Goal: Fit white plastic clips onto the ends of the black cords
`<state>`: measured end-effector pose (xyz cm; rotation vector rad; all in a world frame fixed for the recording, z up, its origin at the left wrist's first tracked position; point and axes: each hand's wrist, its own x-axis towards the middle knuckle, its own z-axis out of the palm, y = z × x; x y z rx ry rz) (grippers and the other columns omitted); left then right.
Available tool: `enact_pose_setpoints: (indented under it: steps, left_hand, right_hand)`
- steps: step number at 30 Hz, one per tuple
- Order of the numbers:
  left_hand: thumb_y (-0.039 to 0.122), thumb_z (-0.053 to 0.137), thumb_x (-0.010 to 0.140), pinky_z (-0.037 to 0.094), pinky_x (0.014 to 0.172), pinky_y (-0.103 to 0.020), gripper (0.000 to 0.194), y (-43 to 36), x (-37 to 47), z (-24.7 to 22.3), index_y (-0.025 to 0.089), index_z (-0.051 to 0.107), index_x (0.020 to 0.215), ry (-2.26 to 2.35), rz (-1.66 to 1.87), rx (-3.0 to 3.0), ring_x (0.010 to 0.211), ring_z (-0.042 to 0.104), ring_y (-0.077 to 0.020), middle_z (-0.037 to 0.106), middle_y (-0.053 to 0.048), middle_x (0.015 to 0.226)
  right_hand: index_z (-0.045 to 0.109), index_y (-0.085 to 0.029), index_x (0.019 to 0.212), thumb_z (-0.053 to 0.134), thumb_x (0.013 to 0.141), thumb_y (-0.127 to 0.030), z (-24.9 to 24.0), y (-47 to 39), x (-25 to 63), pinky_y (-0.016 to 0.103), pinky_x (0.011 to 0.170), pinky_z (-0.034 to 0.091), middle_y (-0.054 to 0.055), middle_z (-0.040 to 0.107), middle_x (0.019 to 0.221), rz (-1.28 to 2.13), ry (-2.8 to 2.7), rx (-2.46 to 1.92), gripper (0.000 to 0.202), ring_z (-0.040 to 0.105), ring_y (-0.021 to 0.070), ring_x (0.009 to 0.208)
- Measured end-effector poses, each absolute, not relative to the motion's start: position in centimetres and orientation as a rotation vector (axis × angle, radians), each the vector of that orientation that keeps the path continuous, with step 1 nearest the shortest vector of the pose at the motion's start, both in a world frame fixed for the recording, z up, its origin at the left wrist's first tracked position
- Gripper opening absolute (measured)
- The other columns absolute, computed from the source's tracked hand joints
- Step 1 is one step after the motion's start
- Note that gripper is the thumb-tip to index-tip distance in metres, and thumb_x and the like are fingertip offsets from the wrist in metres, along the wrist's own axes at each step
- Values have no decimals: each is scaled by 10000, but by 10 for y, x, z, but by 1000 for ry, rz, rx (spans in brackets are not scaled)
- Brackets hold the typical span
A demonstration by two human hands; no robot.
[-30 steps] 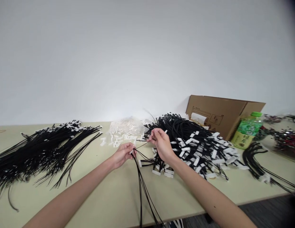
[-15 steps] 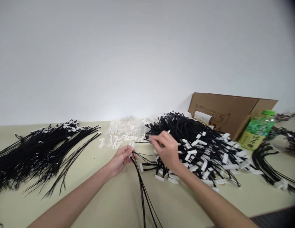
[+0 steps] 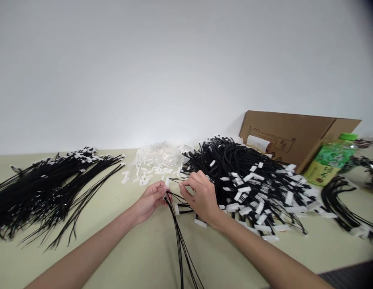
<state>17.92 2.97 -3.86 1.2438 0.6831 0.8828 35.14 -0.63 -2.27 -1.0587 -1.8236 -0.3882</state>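
Note:
My left hand (image 3: 153,199) is closed on a white connector (image 3: 167,183), and black wires (image 3: 178,237) run from it down toward the table's front edge. Just to its right, my right hand (image 3: 202,196) has thumb and fingers pinched together near thin black wires that reach toward the connector. What lies between those fingertips is too small to make out. Behind and right of my right hand spreads a large pile of black cables with white connectors (image 3: 234,164).
At the left lies a heap of black wires (image 3: 48,184). A clear plastic bag of white connectors (image 3: 158,156) sits at the back middle. On the right, a cardboard box (image 3: 288,136) leans behind a green bottle (image 3: 331,160), near a bent black cable bundle (image 3: 335,204).
My right hand has moved left and slightly down, closer to my left hand. My left hand still holds the connector. The camera view has shifted slightly.

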Motion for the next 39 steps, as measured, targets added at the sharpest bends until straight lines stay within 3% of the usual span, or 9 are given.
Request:
enact_pose_setpoints:
  steps: [18,39]
  left_hand:
    - [395,598,730,375,493,-201,266,28,180,-39,164,470,699,690,902,1255,594,551,-121,581,-7,622]
    - [410,617,707,377,481,-203,289,28,180,-39,163,468,695,714,911,1286,564,539,-117,570,-8,612]
  right_hand:
    - [538,-172,656,483,799,-173,-23,-6,351,248,558,296,4,456,603,-373,-1878,-1054,152,378,136,636]
    - [517,-177,658,471,821,-197,-21,-4,353,254,590,319,-7,424,608,-131,-1846,-1068,171,382,134,645]
